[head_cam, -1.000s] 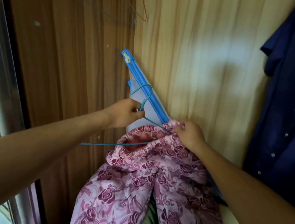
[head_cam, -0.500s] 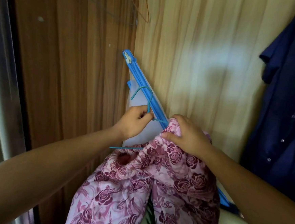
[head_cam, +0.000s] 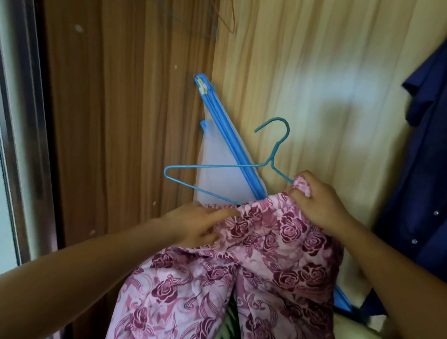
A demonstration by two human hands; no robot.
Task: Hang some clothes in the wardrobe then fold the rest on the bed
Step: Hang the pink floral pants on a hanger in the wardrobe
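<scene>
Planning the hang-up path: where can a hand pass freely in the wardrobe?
Free: the pale back panel, between the blue hanger hook and the navy shirt; also the brown side panel, left of the hanger. Crowded: low centre, both hands bunching the floral trousers against the blue frame.

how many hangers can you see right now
2. A blue hanger is partly slipped into the pink flowered garment. An orange hanger hangs in the top corner, mostly cut off; faint wires beside it may be more.
</scene>
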